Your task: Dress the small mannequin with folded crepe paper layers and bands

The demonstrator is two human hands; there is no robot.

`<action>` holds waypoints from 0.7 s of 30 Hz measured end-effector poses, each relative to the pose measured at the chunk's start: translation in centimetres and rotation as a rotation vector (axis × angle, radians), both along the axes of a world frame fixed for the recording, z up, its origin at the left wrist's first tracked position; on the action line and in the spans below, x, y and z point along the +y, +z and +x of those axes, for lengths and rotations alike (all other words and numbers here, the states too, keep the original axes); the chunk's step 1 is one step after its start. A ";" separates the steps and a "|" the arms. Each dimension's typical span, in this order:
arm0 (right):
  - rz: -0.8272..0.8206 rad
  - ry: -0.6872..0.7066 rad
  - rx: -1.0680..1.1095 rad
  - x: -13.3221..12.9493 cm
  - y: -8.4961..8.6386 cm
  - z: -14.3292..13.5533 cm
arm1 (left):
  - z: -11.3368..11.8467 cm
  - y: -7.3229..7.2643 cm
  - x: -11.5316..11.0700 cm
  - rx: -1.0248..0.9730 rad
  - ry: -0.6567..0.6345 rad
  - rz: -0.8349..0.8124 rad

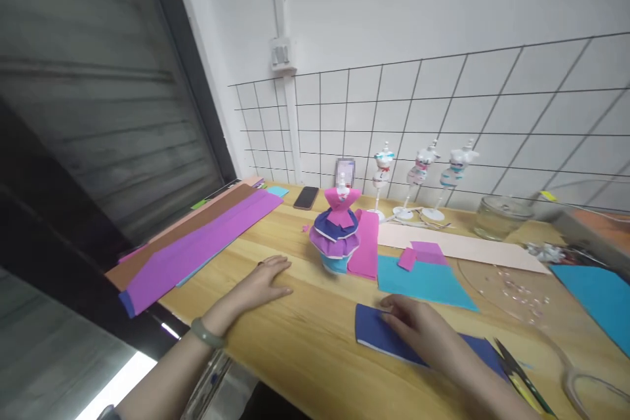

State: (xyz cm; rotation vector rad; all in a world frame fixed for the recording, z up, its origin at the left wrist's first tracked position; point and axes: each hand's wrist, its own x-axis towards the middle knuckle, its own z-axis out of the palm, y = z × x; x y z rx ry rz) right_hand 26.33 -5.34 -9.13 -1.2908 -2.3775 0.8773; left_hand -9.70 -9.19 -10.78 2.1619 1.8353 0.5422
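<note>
While the L hand (268, 279) lies flat on the table (295, 335), fingers out, nothing held, the R hand (411, 321) rests on the blue cloth (368, 327); pinch or mere touch, can't tell.

Clock as viewed, hub = dressed form (339, 223): L hand 8 o'clock; R hand + blue cloth approx. 4–5; scissors (514, 366) 4, tips at cloth's R end.

Containers: jar (503, 220), clear glass, 3 o'clock, near wall; contents too blurred to ID. Clear dish (477, 275), betw. 3 and 4, w/ small pinkish beads (512, 285) scattered on it. Box (598, 247), 3 o'clock, cut by R edge; contents can't be made out.

Surface: pale wood. Pink cloth (364, 249) just beside form, 3–4 o'clock; teal sheet (418, 285) 4, w/ pink scrap (407, 259) on it. Purple cloth (211, 246) 9, long, lying over brown cloth (170, 234). Phone (306, 197) 10. 3 white forms (422, 167), upright on stands, 1–2.

Room: white wall (418, 0); wire grid (382, 103) 11 to 3; switch box (281, 54) 11; dark shutter (98, 79) 10.
</note>
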 end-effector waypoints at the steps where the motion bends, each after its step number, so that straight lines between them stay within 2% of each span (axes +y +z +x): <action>1: 0.012 0.008 0.013 -0.3 -0.7 -0.2 | -0.5 -0.1 0.2 -0.001 0.035 0.036; 4: 0.059 0.020 0.026 -0.8 -1.6 -0.6 | -3.0 -0.2 1.0 0.025 0.181 0.121; 11: 0.154 0.025 0.011 -1.6 -1.5 -0.4 | -11.3 0.0 1.6 0.153 0.566 0.189; 16: 0.257 0.053 0.016 -2.3 -1.2 -0.8 | -15.2 0.2 1.6 0.221 0.669 0.156; 21: 0.336 0.084 0.084 -2.4 -1.4 -0.9 | -17.6 0.7 1.7 0.263 0.705 0.084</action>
